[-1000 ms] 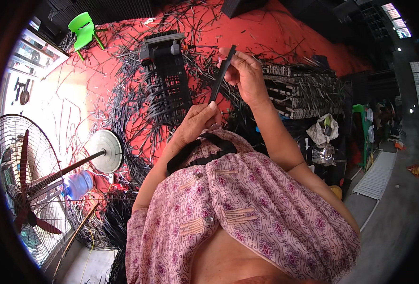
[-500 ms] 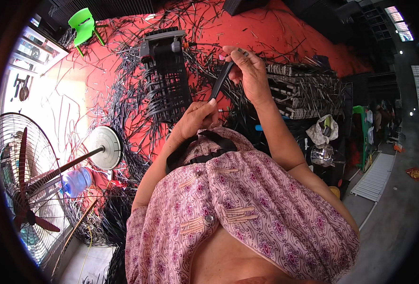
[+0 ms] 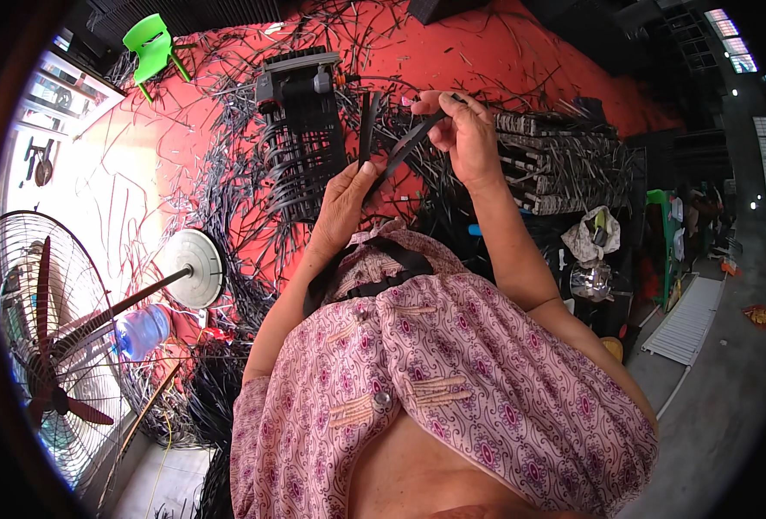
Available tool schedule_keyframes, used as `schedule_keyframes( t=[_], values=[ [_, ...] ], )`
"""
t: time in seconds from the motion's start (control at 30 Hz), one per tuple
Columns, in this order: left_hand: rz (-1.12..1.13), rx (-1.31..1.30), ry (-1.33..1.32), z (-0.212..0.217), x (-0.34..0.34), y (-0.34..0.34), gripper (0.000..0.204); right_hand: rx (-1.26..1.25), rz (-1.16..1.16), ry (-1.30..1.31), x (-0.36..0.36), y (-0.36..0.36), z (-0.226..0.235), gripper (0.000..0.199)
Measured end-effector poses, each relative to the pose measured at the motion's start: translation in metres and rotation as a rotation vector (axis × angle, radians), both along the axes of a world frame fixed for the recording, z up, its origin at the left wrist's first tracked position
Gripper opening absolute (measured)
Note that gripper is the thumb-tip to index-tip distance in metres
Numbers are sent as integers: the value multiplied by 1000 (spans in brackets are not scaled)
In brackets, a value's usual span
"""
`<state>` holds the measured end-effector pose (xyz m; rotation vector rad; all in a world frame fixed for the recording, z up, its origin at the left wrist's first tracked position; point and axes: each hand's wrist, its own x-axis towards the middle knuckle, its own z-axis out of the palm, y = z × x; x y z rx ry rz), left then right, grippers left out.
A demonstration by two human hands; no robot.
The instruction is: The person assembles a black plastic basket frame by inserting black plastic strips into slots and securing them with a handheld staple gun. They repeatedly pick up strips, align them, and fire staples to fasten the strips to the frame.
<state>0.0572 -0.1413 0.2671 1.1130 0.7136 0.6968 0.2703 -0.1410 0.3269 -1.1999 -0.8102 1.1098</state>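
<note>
My left hand is closed, thumb and fingers pinching flat black strips. One of them, a black strip, runs slanting up to my right hand, which grips its other end between thumb and fingers. Another strip end stands up from my left hand, apart from my right. Just beyond my left hand lies a partly woven black panel of the same sort of strips, with a grey and black tool on its far end.
Stacked woven black pieces lie right of my right hand. Loose black strips litter the red floor. At the left stand a fan and a water jug. A green chair is at the far left, a cloth bag at right.
My left hand has moved up and slightly left, and a strip end now stands up from it. My right hand has shifted slightly right and down, still holding the strip.
</note>
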Motion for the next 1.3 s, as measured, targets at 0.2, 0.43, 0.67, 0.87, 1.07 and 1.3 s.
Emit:
schedule_keyframes(
  t=[0.2, 0.43, 0.67, 0.87, 1.07, 1.3],
  values=[
    [-188, 9, -8, 10, 6, -8, 39, -58, 162, 26, -7, -6, -9, 31],
    [-160, -74, 100, 10, 3, -5, 44, 14, 259, 107, -28, -10, 10, 36],
    [-166, -66, 103, 12, 4, -5, 47, 12, 231, 164, -34, -9, 0, 47],
    [-126, -57, 124, 12, 5, -4, 48, 22, 214, 67, -41, -10, 0, 49],
    [-142, -33, 68, 11, 4, -2, 49, 86, 176, -144, -53, -9, 2, 34],
    [-257, -40, -74, 6, -7, 7, 44, 41, 317, 22, -46, -10, 18, 26]
  ],
)
